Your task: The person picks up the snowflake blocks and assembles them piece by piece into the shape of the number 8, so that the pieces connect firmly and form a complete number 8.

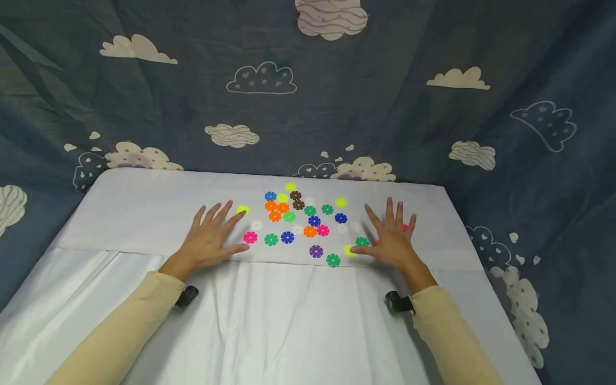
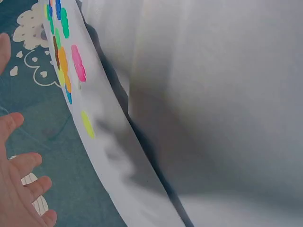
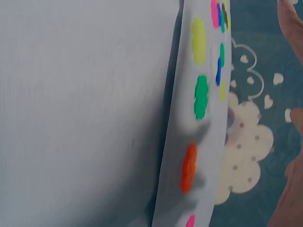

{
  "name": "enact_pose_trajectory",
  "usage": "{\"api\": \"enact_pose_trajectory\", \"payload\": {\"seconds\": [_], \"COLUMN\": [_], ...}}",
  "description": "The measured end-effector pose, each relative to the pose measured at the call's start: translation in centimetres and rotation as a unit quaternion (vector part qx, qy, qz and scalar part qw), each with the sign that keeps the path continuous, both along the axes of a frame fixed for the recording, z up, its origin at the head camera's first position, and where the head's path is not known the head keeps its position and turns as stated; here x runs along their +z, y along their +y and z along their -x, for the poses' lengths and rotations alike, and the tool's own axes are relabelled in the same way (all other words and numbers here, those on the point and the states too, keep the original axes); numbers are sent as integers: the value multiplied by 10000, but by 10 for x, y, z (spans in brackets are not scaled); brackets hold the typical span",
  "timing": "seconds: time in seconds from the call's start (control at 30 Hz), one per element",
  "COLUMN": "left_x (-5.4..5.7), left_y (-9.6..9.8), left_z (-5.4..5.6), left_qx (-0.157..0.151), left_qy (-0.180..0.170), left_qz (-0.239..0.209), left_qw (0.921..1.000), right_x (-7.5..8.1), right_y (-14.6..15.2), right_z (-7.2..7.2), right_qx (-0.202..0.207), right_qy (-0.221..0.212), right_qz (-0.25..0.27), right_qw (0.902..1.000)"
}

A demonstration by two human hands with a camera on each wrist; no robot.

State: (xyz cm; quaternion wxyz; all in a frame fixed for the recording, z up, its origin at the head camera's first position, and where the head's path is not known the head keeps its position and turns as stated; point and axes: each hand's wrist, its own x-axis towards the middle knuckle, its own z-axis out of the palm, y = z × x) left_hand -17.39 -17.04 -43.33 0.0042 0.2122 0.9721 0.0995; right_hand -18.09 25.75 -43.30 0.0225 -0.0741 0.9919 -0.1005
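Observation:
Small notched plastic discs in many colours lie scattered across the white table. My left hand (image 1: 204, 243) hovers at their left side, fingers spread and palm down, holding nothing. Nearest to it are a pink disc (image 1: 250, 237) and a yellow disc (image 1: 242, 209) by the index fingertip. On the other side my right hand (image 1: 394, 243) is likewise spread with nothing in it. Its thumb overlaps another yellow disc (image 1: 348, 251) in the head view. Under that hand, the right wrist view shows an orange-red disc (image 3: 189, 168) and a green disc (image 3: 201, 97).
Between the hands lie orange discs (image 1: 275, 216), brown discs (image 1: 298, 205), a purple disc (image 1: 316, 251) and several others. White cloth (image 1: 289, 321) covers the table, with a fold line in front of the discs. A dark cloud-patterned curtain (image 1: 375, 107) hangs behind.

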Motion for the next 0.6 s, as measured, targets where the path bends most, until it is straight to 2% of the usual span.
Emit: {"api": "enact_pose_trajectory", "payload": {"seconds": [0.23,0.37,0.6], "left_x": [0,-3,-7], "left_y": [10,17,21], "left_z": [-1,-1,6], "left_qx": [179,261,391], "left_qy": [-276,-521,-736], "left_qz": [-648,-769,-1289], "left_qw": [9974,9953,9882], "right_x": [-5,-9,-14], "right_y": [22,38,67], "right_z": [7,12,27], "right_qx": [23,-25,-197], "right_qy": [-80,-215,-583], "right_qz": [244,423,842], "right_qw": [9997,9989,9945]}}
